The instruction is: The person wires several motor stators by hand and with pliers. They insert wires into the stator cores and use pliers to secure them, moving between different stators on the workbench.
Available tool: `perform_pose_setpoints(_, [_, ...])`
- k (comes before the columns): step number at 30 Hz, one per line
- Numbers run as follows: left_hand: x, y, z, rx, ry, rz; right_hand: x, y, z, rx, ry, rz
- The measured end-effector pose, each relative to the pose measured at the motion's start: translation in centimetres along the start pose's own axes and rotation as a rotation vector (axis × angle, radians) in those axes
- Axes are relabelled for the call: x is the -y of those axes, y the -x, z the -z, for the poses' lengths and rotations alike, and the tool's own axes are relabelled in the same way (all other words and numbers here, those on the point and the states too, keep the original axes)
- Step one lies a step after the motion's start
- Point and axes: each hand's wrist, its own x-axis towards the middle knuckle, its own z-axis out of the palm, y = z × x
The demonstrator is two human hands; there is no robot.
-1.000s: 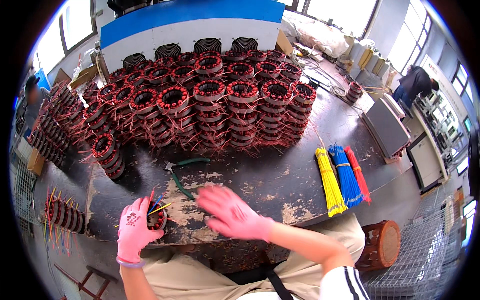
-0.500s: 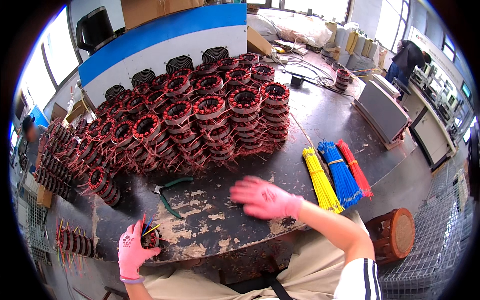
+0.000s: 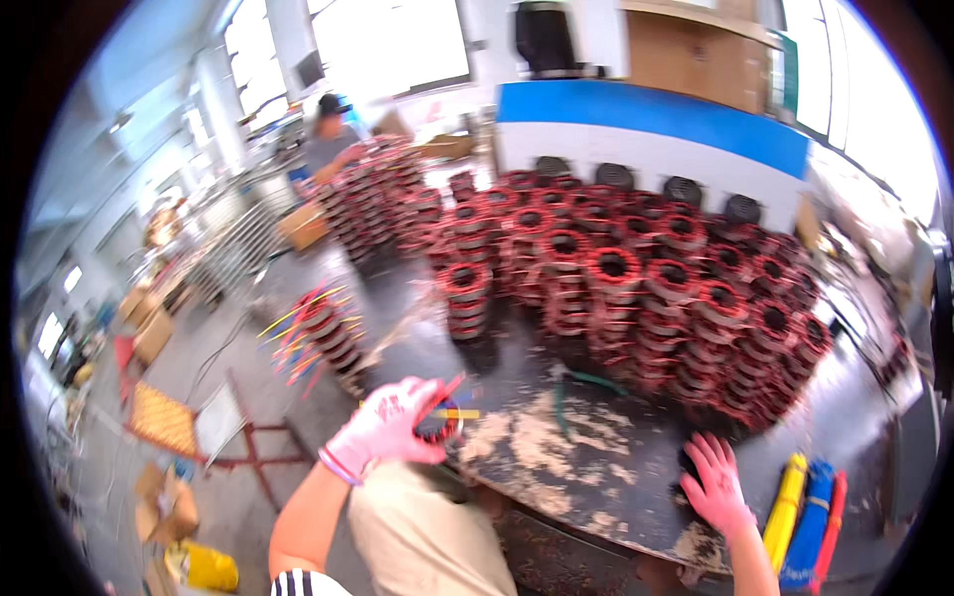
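My left hand (image 3: pixel 388 422), in a pink glove, is wrapped round a small ring-shaped motor stator (image 3: pixel 437 431) at the table's near edge. Red, blue and yellow wire ends stick out of it. Farther right my right hand (image 3: pixel 717 485), gloved in pink too, lies with spread fingers on the worn dark table (image 3: pixel 527 457) and holds nothing. Beside it are bundles of yellow wires (image 3: pixel 785 507), blue wires (image 3: pixel 810 521) and red wires (image 3: pixel 833 526). Green-handled pliers (image 3: pixel 586 380), blurred, lie between my hands. Many stacked stators (image 3: pixel 613 266) with red windings stand behind them.
Left of my left hand a leaning row of stators (image 3: pixel 330 333) trails coloured wires at the table's edge. A chair (image 3: pixel 214 422) and a cardboard box (image 3: pixel 164 507) stand on the floor at left. Another person (image 3: pixel 333 139) is behind the far stacks. A blue-and-white panel (image 3: pixel 646 129) backs the table.
The view has swung to the left, so the table's things appear farther right. My left hand still holds the stator, now raised a little; my right hand rests nearer the wire bundles.
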Motion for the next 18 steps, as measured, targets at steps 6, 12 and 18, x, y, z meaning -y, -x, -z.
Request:
perform_pose_setpoints(6, [9.9,3.2,13.1,-0.357,-0.011,0.361,4.7,1.9,-0.8,0.089,-0.023,-0.024])
perform_pose_setpoints(12, [20.8,1.0,14.8,-0.310,0.119,0.597,3.7,1.7,-1.0,0.065,-0.025,-0.011])
perform_pose_setpoints(18, [23.4,-0.9,13.7,-0.211,0.180,0.644,3.4,1.6,-0.9,0.067,-0.011,-0.037])
